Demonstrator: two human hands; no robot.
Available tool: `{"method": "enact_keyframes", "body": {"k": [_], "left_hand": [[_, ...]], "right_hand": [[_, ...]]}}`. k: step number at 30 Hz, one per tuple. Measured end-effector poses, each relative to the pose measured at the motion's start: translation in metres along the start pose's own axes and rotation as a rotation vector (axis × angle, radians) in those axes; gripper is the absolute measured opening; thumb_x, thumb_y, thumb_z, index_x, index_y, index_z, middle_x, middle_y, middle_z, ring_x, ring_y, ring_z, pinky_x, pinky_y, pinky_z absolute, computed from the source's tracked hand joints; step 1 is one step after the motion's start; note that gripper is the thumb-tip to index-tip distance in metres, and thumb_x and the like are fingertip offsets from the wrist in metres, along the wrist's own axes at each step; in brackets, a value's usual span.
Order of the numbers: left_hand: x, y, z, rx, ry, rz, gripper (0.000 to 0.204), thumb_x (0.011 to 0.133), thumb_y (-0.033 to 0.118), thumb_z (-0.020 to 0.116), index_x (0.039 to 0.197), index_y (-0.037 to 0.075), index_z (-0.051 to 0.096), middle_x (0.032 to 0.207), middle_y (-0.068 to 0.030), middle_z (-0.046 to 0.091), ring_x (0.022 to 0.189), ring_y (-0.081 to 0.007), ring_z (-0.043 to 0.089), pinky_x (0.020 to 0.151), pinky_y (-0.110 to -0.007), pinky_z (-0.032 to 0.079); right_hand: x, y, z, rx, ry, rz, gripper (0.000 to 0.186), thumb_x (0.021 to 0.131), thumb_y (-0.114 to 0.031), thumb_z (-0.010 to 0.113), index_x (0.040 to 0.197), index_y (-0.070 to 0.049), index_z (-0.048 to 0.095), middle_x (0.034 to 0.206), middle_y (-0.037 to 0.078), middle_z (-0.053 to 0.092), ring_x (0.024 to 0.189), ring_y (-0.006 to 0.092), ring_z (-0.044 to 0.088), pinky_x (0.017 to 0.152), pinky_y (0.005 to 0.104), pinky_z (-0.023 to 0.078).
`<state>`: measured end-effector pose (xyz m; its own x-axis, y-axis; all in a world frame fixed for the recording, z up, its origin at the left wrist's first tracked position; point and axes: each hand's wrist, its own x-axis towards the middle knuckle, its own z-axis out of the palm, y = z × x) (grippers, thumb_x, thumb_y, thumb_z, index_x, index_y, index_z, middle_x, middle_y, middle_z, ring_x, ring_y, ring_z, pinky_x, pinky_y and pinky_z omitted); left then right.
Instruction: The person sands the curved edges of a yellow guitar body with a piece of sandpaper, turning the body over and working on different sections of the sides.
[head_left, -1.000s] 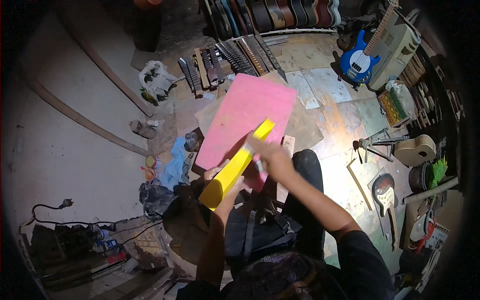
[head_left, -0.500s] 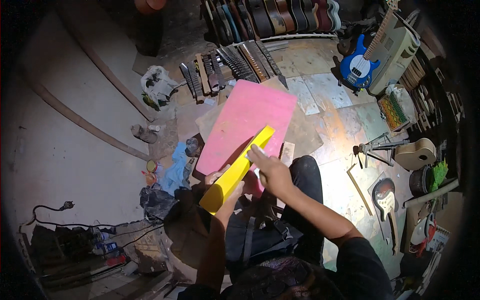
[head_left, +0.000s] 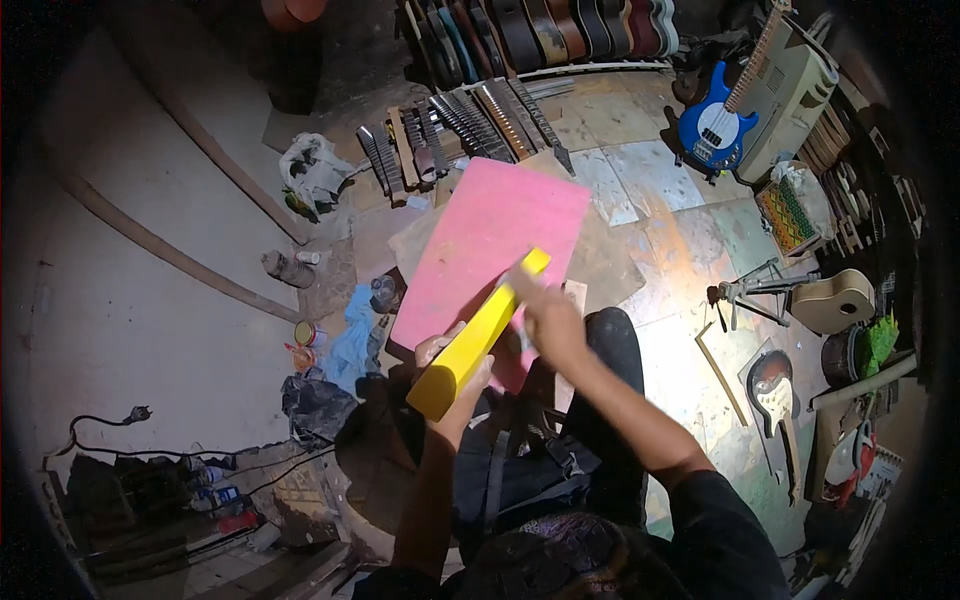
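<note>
I have the long, straight-sided, bright yellow bar (head_left: 476,332) over the near edge of a flat pink rectangular board (head_left: 500,215), its long axis slanting from a broader-looking near-left end by my lap to a narrower far-right end above the board. My left hand (head_left: 466,394) is wrapped around the bar's near half from beneath, fingers along its left side, the forearm running almost straight out from me. My right hand (head_left: 553,322) lies against the bar's right side towards its far end, elbow bent out to the right and forearm slanting far and left, its fingers too blurred to tell whether they grip anything.
</note>
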<state>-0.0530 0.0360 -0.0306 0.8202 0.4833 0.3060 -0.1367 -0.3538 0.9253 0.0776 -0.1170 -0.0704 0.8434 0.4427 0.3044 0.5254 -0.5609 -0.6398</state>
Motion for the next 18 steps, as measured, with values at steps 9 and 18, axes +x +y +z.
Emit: {"method": "enact_keyframes", "body": {"k": [9, 18], "left_hand": [[0.002, -0.003, 0.006, 0.057, -0.074, 0.065, 0.057, 0.081, -0.003, 0.083, 0.125, 0.002, 0.047, 0.129, -0.0239, 0.065, 0.112, -0.0257, 0.068, 0.093, -0.037, 0.058], [0.002, -0.010, 0.010, 0.065, -0.086, 0.039, 0.059, 0.080, -0.001, 0.086, 0.122, 0.002, 0.045, 0.120, -0.0165, 0.066, 0.109, -0.0208, 0.066, 0.096, -0.036, 0.053]], "right_hand": [[-0.001, -0.005, -0.007, 0.040, 0.098, -0.047, 0.063, 0.083, 0.006, 0.056, 0.141, -0.016, 0.065, 0.135, 0.018, 0.067, 0.091, 0.0408, 0.070, 0.084, 0.0438, 0.057], [-0.006, 0.000, -0.013, 0.080, -0.046, 0.070, 0.061, 0.084, 0.006, 0.053, 0.141, -0.011, 0.064, 0.131, 0.022, 0.067, 0.104, 0.0409, 0.071, 0.087, 0.0430, 0.057]]}}
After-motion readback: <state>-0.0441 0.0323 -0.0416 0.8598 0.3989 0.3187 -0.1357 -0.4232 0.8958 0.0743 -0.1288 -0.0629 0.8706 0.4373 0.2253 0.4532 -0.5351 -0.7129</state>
